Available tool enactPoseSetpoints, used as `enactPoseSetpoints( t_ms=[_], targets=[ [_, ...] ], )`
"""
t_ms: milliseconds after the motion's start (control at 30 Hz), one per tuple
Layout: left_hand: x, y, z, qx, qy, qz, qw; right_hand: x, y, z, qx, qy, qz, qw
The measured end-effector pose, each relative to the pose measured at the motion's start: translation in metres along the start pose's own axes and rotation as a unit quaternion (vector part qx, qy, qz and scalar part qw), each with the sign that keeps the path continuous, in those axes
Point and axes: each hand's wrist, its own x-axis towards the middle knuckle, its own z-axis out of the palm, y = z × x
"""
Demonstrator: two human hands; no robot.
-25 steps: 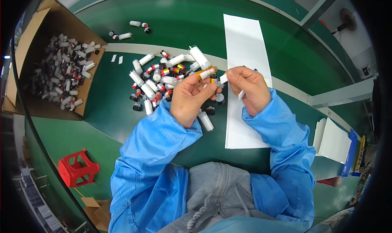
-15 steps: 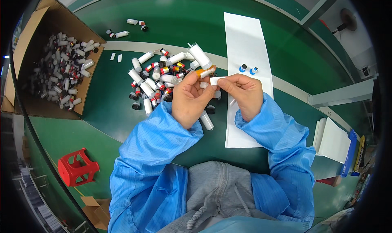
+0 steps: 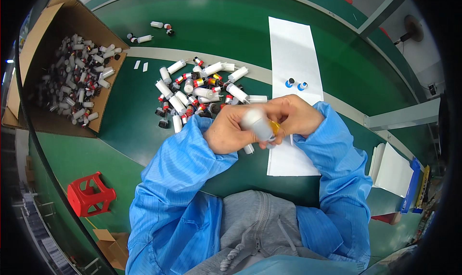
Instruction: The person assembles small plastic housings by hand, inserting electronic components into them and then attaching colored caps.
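A white plastic cylinder (image 3: pixel 260 124), smeared by motion, is gripped between my hands in front of the pile. My left hand (image 3: pixel 226 129) is closed around its left side. Fingers of my right hand (image 3: pixel 299 116) are bent against its other side, by an amber-yellow part (image 3: pixel 275 127). A small white piece (image 3: pixel 258 98) shows just above the hands; which fingers touch it, I cannot tell. Behind my left hand lies a heap of white cylinders (image 3: pixel 180 99) with red, yellow and black parts mixed in.
On the left a cardboard box (image 3: pixel 107 104) lies tipped, full of similar cylinders. Two blue-and-black small parts (image 3: pixel 289 83) stand on a long white paper sheet (image 3: pixel 293 44). Two white strips (image 3: pixel 145 67) and a few loose cylinders (image 3: pixel 144 39) lie farther back. A red stool (image 3: pixel 91 194) stands lower left.
Both hands have come nearer to me and closer together. The cylinder has been tilted, its amber part now beside my right fingers. The white piece is no longer clearly pinched in the right fingertips.
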Motion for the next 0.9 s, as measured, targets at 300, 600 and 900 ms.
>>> enactPoseSetpoints(
  t_ms=[300, 600, 900],
  targets=[
    [0.008, -0.007, 0.002, 0.147, 0.248, -0.007, 0.957, -0.002, -0.038, 0.011, -0.328, 0.107, -0.172, 0.923],
    [0.013, 0.003, -0.020, 0.646, 0.215, 0.012, 0.733, 0.057, -0.040, -0.032, -0.422, 0.321, -0.325, 0.783],
    [0.010, -0.011, -0.027, 0.726, 0.161, 0.089, 0.663, 0.084, -0.009, -0.055, -0.217, 0.364, -0.220, 0.879]
  ],
)
